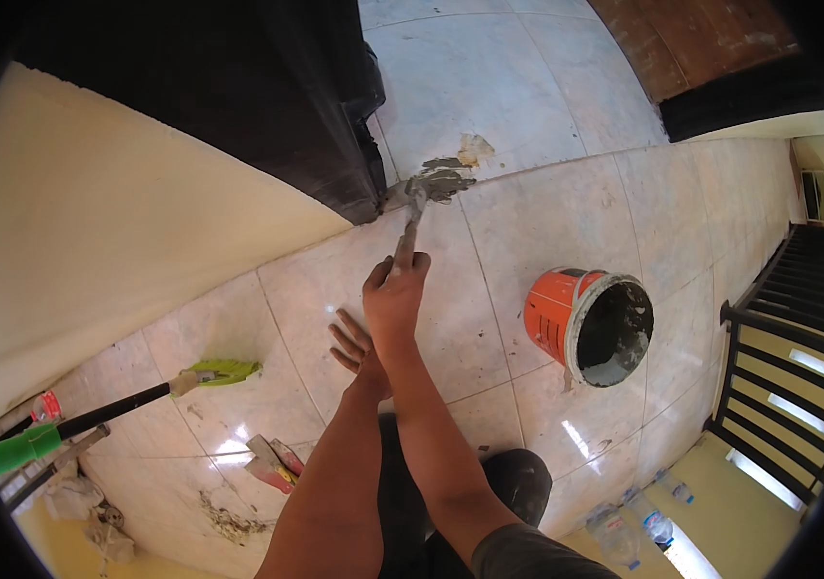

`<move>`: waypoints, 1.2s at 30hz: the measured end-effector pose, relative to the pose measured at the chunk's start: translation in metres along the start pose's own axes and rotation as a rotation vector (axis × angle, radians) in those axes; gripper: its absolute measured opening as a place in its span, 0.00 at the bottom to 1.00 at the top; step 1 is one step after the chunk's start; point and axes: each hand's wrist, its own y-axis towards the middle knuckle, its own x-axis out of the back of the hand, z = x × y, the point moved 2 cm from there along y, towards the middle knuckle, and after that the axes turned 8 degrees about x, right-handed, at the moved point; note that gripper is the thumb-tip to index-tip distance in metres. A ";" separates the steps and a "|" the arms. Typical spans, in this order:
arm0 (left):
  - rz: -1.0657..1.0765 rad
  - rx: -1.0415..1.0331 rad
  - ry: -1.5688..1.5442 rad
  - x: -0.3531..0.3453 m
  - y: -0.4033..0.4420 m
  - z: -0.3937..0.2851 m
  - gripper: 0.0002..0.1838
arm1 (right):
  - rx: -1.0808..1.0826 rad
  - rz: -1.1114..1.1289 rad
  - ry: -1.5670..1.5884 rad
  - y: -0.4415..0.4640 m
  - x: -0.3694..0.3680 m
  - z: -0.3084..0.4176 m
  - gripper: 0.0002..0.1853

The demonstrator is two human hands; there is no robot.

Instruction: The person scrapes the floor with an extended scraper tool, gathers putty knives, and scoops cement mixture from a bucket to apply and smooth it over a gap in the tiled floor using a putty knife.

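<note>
The right hand [395, 289] has its fingers closed round the handle of a putty knife [417, 200], one apparently stretched along it, I'd guess to bear down on the blade, whose tip meets grey paste [446, 179] smeared on the tiled floor [557, 222] at one o'clock. At seven o'clock the left hand [359, 352] holds nothing, its fingers spread low, seemingly to take weight. A bucket [549, 318] sits at three o'clock, likely for easy reach

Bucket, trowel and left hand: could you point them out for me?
Bucket [551, 315]: head view, on its orange side.
Trowel [416, 204]: head view, on its smeared blade.
Left hand [364, 357]: head view, on its middle.
</note>
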 end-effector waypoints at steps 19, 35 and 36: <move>-0.008 0.034 -0.068 -0.002 0.001 -0.003 0.62 | -0.018 -0.127 0.111 0.015 -0.036 -0.026 0.38; -0.067 0.017 -0.103 -0.007 0.003 0.000 0.56 | -0.060 -0.186 0.126 0.004 -0.021 -0.020 0.36; -0.068 0.016 -0.102 -0.013 0.008 0.001 0.56 | -0.060 -0.187 0.127 0.003 -0.025 -0.025 0.36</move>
